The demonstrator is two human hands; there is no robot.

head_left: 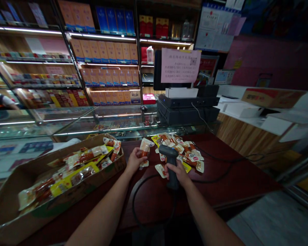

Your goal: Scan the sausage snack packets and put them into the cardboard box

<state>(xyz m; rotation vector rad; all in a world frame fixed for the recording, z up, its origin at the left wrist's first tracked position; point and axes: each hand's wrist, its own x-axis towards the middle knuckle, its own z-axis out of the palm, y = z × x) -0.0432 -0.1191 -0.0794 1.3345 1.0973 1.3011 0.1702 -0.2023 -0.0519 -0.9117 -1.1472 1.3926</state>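
My left hand (136, 160) grips a clear vacuum-sealed packet of reddish-brown food, perhaps sausage (144, 149), above the dark red tabletop. A black handheld barcode scanner (172, 160) is in my right hand (179, 172), its head tilted toward the packet. The scanner's cable loops across the table in front of me. Behind and beside the scanner lies a loose pile of similar food packets (193, 152), some with yellow wrapping. To the left, an open cardboard box (92, 186) holds several more packets (83, 155), clear and yellow ones.
A glass display counter (105, 119) borders the table's far side. On it stand a monitor with a pink paper sign (181, 65) and a black cash drawer (188, 114). Shelves of boxes (100, 51) rise behind. A person's sleeve (9, 100) shows at far left.
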